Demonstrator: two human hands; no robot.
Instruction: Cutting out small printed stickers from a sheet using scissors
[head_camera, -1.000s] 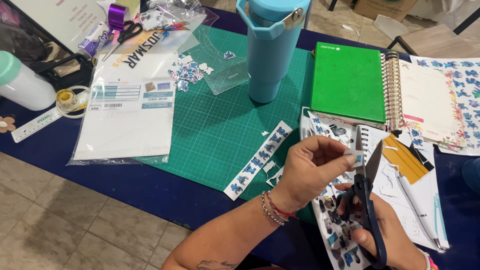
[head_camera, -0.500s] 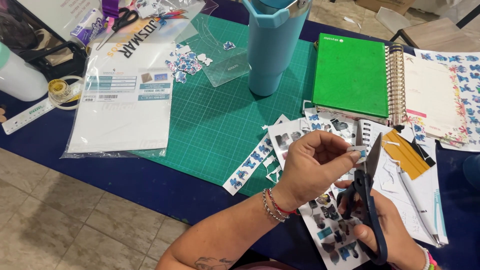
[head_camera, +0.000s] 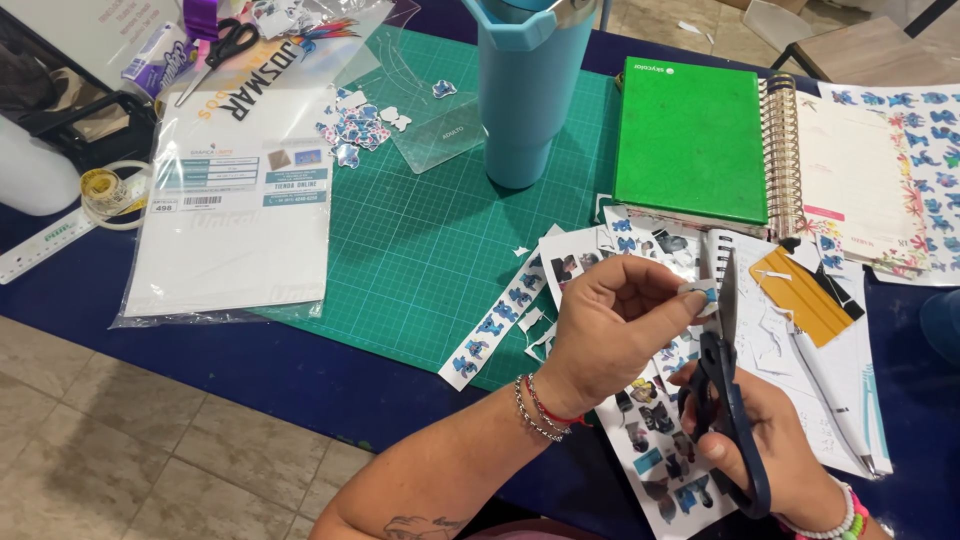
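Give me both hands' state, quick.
Left hand: closed, pinching a small sticker cutout at its fingertips.
Right hand: closed through the handles of dark blue scissors, blades up at the cutout.

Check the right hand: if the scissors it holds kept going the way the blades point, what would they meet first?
Likely the small sticker piece pinched in the left hand, right at the scissors blades held by the right hand; depth unclear.

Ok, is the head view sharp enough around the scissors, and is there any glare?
Head view: the scissors and the small sticker in the left hand are sharp, evenly lit with soft shadows; glare shows only on the clear plastic sleeve at upper left; the frame edges bend slightly.
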